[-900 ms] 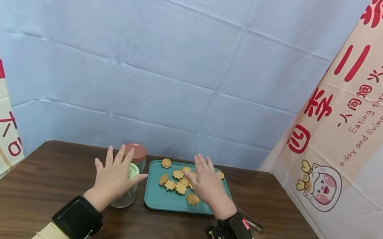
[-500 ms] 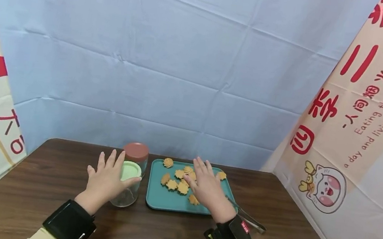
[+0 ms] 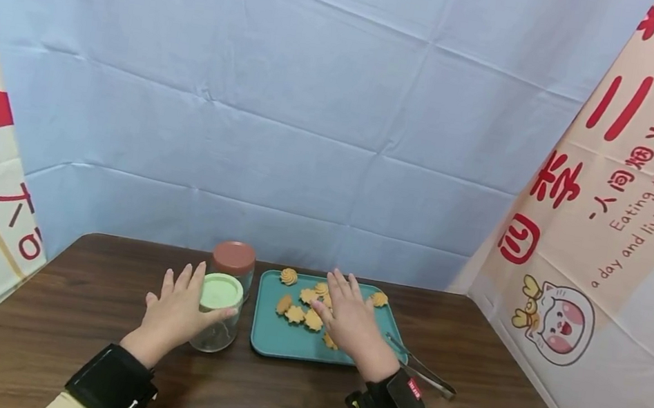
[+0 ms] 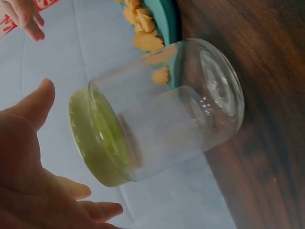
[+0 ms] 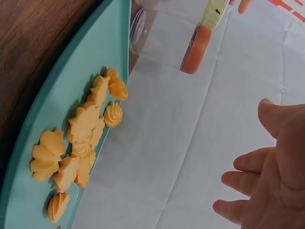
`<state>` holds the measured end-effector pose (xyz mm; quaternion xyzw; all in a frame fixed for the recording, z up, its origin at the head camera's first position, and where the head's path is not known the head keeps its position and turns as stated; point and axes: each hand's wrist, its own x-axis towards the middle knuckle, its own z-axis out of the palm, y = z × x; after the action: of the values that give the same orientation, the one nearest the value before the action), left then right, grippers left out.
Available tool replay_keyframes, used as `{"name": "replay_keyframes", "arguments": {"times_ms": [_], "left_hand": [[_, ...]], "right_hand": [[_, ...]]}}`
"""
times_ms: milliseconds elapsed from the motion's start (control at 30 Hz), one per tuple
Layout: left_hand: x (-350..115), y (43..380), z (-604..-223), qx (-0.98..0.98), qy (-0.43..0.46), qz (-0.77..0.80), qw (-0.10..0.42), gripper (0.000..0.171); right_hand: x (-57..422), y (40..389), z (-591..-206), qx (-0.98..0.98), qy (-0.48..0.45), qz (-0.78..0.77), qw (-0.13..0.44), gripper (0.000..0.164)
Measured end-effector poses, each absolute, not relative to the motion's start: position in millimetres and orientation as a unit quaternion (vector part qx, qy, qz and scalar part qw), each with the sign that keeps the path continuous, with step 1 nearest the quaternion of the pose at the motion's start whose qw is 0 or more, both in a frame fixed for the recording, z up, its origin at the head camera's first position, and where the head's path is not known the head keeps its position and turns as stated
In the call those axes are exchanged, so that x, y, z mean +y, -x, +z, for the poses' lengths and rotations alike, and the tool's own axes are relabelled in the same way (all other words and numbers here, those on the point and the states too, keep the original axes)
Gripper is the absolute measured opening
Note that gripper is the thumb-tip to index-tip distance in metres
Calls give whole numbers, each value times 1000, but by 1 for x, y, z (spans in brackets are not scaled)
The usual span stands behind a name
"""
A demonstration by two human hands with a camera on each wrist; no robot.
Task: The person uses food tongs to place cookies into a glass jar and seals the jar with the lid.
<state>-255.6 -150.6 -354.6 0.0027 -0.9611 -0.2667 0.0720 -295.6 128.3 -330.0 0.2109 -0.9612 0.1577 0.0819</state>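
Your left hand [image 3: 173, 313] has shifted leftward since the earlier frame, baring more of the green-lidded jar [image 4: 157, 112] just beside it; its grip is wide. That jar stands upright on the counter [image 3: 249, 402], left of the tray [image 3: 282, 345] of cookies [image 3: 313, 320]. Your right hand [image 3: 351, 322], grip also wide, hovers over the tray, near the tongs [image 3: 431, 382].

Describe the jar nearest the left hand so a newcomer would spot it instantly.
On the dark wooden table, find the teal tray of cookies. Just to its left in the head view, beside the left hand, stands a clear jar. Its pale green lid sets it apart from the reddish-lidded jar behind it.
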Motion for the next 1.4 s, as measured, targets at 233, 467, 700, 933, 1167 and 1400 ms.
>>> {"name": "replay_keyframes", "arguments": {"times_ms": [233, 467, 700, 933, 1167, 1400], "left_hand": [[-159, 259, -363, -948, 3, -315, 39, 124], [-167, 265, -375, -913, 31, -407, 13, 124], [-175, 269, -385, -861, 88, -501, 11, 111], [-180, 277, -394, -825, 121, -552, -9, 104], [-187, 289, -398, -809, 145, -569, -23, 102], [-183, 301, -407, -762, 252, -597, -6, 77]], "right_hand": [[124, 296, -333, -962, -212, 155, 74, 65], [120, 296, -334, -962, -217, 151, 71, 66], [116, 295, -334, -962, -219, 151, 62, 67], [110, 295, -335, -958, -238, 156, 45, 67], [101, 297, -339, -953, -259, 155, 41, 65], [81, 296, -343, -944, -293, 149, 31, 66]]}}
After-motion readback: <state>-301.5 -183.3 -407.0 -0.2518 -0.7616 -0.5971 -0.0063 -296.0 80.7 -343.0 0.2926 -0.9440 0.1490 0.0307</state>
